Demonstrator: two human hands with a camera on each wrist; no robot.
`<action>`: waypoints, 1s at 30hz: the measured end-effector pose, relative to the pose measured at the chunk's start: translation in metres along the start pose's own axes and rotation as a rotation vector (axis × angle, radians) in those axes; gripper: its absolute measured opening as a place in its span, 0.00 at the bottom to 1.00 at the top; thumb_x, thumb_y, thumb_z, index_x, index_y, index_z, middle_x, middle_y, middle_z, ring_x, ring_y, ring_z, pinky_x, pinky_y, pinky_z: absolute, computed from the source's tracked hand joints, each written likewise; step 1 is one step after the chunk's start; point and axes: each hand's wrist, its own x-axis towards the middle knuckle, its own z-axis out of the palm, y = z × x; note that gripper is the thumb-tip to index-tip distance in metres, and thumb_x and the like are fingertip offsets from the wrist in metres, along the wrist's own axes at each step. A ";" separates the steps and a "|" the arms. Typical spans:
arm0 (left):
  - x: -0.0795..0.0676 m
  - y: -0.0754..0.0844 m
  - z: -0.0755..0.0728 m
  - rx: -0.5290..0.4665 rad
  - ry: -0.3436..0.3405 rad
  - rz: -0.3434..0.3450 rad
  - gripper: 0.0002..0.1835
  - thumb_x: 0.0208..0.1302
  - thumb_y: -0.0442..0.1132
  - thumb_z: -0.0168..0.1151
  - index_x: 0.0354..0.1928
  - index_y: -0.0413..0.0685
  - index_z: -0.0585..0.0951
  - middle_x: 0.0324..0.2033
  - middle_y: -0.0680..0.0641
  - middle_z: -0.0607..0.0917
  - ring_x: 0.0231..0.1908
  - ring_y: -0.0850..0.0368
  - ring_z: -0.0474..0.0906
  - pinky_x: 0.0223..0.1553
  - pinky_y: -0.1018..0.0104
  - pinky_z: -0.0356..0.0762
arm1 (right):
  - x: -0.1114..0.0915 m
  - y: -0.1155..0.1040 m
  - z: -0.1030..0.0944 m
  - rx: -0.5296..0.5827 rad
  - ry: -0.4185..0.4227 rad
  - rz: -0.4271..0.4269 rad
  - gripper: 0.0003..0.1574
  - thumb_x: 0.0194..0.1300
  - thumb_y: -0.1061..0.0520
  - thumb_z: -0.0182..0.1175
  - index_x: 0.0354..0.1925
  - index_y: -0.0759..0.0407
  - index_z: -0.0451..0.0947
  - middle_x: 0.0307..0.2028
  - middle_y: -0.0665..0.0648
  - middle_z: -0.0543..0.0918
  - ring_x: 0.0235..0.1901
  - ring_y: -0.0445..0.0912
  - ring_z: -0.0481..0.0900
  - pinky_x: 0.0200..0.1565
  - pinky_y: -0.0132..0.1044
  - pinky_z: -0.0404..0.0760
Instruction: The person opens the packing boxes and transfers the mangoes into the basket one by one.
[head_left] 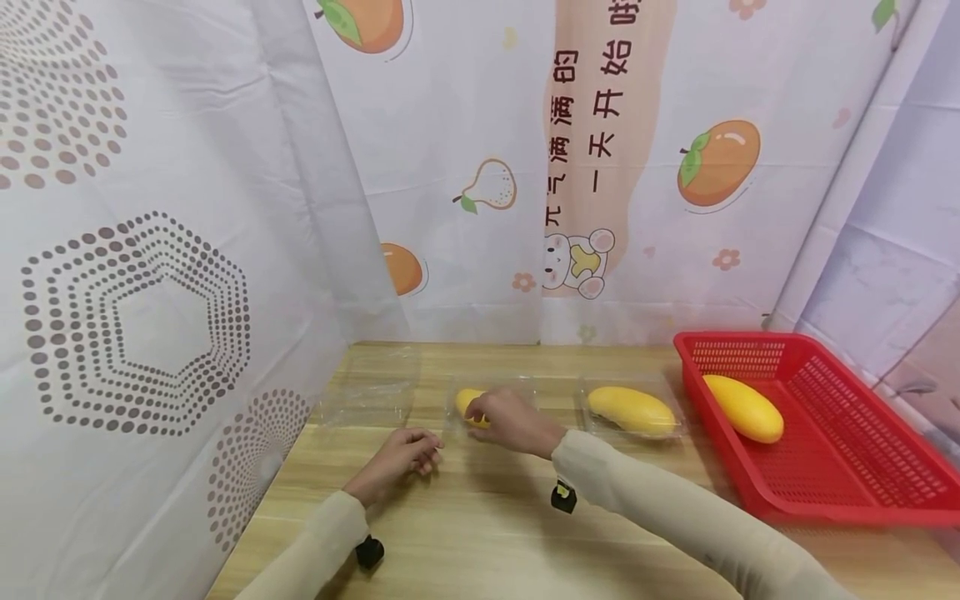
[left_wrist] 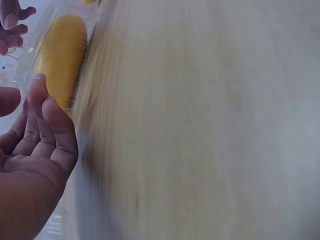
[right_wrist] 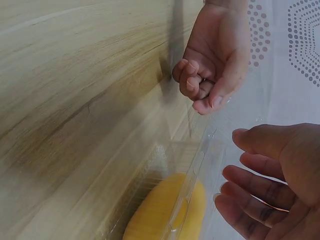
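In the head view my right hand (head_left: 516, 423) is over the middle transparent plastic box, partly hiding the yellow mango (head_left: 469, 403) inside. The right wrist view shows this right hand (right_wrist: 280, 185) with fingers spread and bent a little, apart from the mango (right_wrist: 160, 212) in its box and holding nothing. My left hand (head_left: 401, 458) hovers nearer the front, to the left of that box. Its fingers hang loosely curled with nothing in them, as the left hand (right_wrist: 215, 55) also shows in the right wrist view.
A second mango (head_left: 632, 410) lies in the right transparent box. Another transparent box (head_left: 375, 387) stands at the left, by the curtain. At the far right a red basket (head_left: 757, 492) holds one mango (head_left: 746, 408). Printed curtains (head_left: 465, 108) enclose the wooden table (head_left: 465, 533).
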 end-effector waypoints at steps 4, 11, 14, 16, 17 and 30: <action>0.004 -0.001 0.003 -0.012 0.006 -0.002 0.19 0.79 0.42 0.56 0.51 0.27 0.79 0.35 0.42 0.85 0.31 0.58 0.79 0.34 0.69 0.80 | 0.001 -0.001 0.002 0.017 -0.001 0.002 0.13 0.67 0.55 0.72 0.47 0.60 0.87 0.42 0.55 0.89 0.43 0.47 0.87 0.46 0.37 0.84; 0.008 0.000 0.007 -0.022 -0.006 0.005 0.19 0.80 0.42 0.54 0.51 0.27 0.79 0.37 0.41 0.85 0.32 0.58 0.78 0.35 0.68 0.80 | 0.006 -0.003 0.004 0.008 0.016 -0.011 0.13 0.66 0.57 0.72 0.47 0.62 0.87 0.40 0.56 0.89 0.41 0.47 0.87 0.43 0.35 0.84; 0.009 0.000 0.008 -0.025 -0.002 0.009 0.19 0.80 0.41 0.54 0.51 0.26 0.79 0.37 0.41 0.85 0.32 0.58 0.78 0.34 0.69 0.80 | 0.009 -0.004 0.006 0.012 0.009 -0.005 0.13 0.66 0.57 0.72 0.46 0.62 0.88 0.39 0.56 0.89 0.38 0.44 0.86 0.40 0.33 0.83; 0.009 0.000 0.008 -0.026 0.009 0.009 0.18 0.79 0.40 0.54 0.51 0.26 0.79 0.36 0.41 0.85 0.31 0.58 0.78 0.34 0.69 0.79 | 0.011 -0.006 0.008 0.008 0.001 0.001 0.12 0.66 0.57 0.72 0.46 0.61 0.88 0.37 0.55 0.89 0.35 0.41 0.85 0.37 0.31 0.82; 0.009 0.000 0.007 -0.023 0.014 0.008 0.18 0.79 0.41 0.54 0.51 0.26 0.79 0.36 0.41 0.85 0.31 0.58 0.77 0.34 0.69 0.79 | 0.012 -0.007 0.008 0.003 -0.004 0.005 0.13 0.66 0.57 0.72 0.46 0.61 0.88 0.36 0.54 0.89 0.33 0.39 0.84 0.37 0.30 0.82; 0.010 -0.002 0.001 -0.020 0.031 0.014 0.19 0.81 0.41 0.51 0.52 0.27 0.79 0.37 0.40 0.84 0.31 0.57 0.78 0.35 0.66 0.79 | 0.027 -0.016 0.017 -0.090 -0.004 -0.013 0.15 0.67 0.58 0.70 0.51 0.61 0.87 0.36 0.53 0.89 0.22 0.34 0.72 0.27 0.26 0.75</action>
